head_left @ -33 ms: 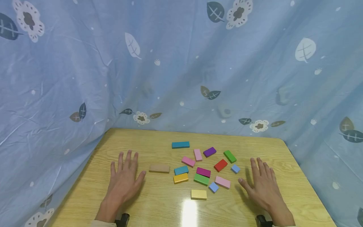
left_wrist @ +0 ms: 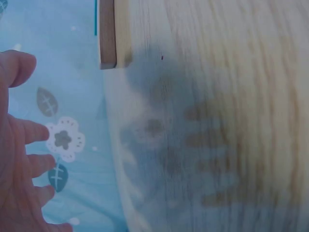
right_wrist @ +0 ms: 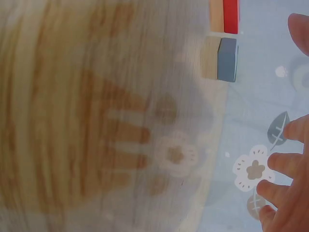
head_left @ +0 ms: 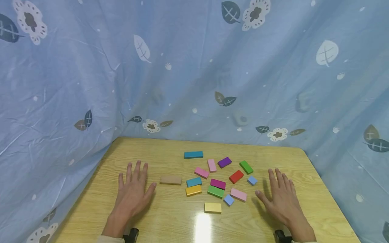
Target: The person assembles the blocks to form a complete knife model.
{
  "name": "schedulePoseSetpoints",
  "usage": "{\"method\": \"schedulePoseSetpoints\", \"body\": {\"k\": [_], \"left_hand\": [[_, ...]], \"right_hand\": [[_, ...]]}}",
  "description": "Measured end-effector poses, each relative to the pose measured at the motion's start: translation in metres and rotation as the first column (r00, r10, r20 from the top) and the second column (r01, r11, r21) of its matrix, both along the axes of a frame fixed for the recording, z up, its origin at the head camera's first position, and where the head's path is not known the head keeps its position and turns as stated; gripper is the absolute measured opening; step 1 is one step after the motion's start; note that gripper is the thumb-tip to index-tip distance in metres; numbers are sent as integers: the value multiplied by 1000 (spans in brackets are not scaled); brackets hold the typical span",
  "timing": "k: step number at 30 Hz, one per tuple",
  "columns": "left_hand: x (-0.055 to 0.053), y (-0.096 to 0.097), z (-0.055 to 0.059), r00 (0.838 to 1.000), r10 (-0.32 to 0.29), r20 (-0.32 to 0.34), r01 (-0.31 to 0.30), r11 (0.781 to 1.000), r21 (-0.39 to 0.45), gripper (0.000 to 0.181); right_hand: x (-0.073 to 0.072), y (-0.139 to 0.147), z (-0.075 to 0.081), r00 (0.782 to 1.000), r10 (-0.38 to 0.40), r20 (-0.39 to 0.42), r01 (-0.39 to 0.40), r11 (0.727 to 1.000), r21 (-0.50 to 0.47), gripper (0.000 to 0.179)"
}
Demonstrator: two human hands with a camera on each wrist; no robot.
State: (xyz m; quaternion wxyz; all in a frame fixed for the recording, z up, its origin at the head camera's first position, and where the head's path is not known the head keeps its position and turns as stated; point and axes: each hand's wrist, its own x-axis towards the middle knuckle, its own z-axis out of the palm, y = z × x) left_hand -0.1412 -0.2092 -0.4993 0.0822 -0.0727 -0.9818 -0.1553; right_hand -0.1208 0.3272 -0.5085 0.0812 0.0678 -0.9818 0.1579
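My left hand [head_left: 132, 195] is spread with straight fingers at the left of the table and holds nothing. Nearest to it lies a tan wooden block [head_left: 171, 180], also seen at the top of the left wrist view. On the other side my right hand [head_left: 282, 200] is likewise spread and holds nothing. A small light-blue block [head_left: 252, 181] lies closest to it, with a red block [head_left: 236, 176] and a green block [head_left: 246, 167] beyond. Between the hands, a yellow-orange block [head_left: 193, 190] touches a blue block [head_left: 194, 182], and a magenta block [head_left: 217, 184] lies against another green block [head_left: 215, 191].
A long blue block [head_left: 193, 155] lies at the back, near a purple block [head_left: 224, 162] and several pink ones. In front is a pale yellow block [head_left: 212, 208]. The glossy wooden table [head_left: 152, 219] meets a blue patterned curtain [head_left: 188, 77] at its back and sides.
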Motion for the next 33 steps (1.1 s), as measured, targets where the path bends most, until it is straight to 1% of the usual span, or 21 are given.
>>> {"method": "schedulePoseSetpoints", "body": {"k": [4,7,9,10,11,12,14,15,16,18,20,21,22,23,24,25,26,27,28,30,33], "left_hand": [[0,0,0,1000,0,4,0,1000,-3,81],[-1,-2,2,1000,-5,10,4,1000,26,83],[-3,-4,5,1000,-7,0,7,998,69,86],[-4,-5,6,1000,-12,-9,13,994,105,86],[-6,-7,8,1000,-18,-21,21,987,157,86],[-8,-9,9,999,-25,-33,32,976,217,86],[-11,-13,13,997,-40,-65,60,937,345,83],[-13,-15,13,996,-48,-80,77,907,414,81],[-14,-16,14,993,-58,-98,99,870,483,78],[-17,-20,13,988,-76,-134,143,781,608,74],[-21,-23,10,979,-101,-179,199,685,701,72],[-23,-25,8,972,-120,-201,231,630,741,71],[-25,-26,5,965,-144,-218,262,574,776,70],[-27,-28,3,957,-172,-232,288,522,803,70],[-29,-28,1,949,-203,-241,311,476,823,69],[-31,-30,-1,942,-232,-242,324,440,838,68],[-32,-32,-3,937,-259,-233,326,417,848,67],[-34,-33,-4,933,-286,-220,325,399,857,66],[-35,-33,-5,929,-311,-200,317,390,865,65],[-38,-34,-8,927,-345,-149,289,398,871,65],[-41,-34,-10,921,-384,-61,240,439,866,65]], "right_hand": [[0,0,-1,999,12,-35,-12,1000,-10,101],[-4,-4,5,996,41,-76,-46,997,-58,99],[-8,-10,13,993,66,-97,-77,991,-105,97],[-10,-13,17,991,77,-105,-90,987,-132,96],[-13,-17,23,990,86,-112,-104,981,-162,96],[-16,-22,28,988,95,-120,-116,976,-186,95],[-24,-31,39,985,110,-136,-137,967,-215,93],[-28,-37,44,983,116,-145,-148,963,-227,91],[-32,-42,49,980,123,-155,-158,959,-237,90],[-41,-54,58,975,142,-170,-183,948,-259,87],[-51,-66,65,969,169,-181,-216,934,-285,85],[-57,-72,67,966,182,-186,-233,924,-302,83],[-62,-77,68,962,198,-187,-251,913,-321,82],[-68,-82,68,959,213,-187,-267,901,-342,80],[-73,-87,68,955,229,-191,-285,890,-357,78],[-79,-92,67,951,244,-188,-300,877,-375,76],[-85,-97,64,949,256,-185,-310,865,-395,74],[-90,-102,63,945,269,-185,-323,851,-414,73],[-96,-106,61,941,282,-185,-335,839,-428,71],[-107,-114,57,935,305,-181,-354,815,-459,68],[-123,-126,51,927,338,-164,-372,775,-511,63]]}}
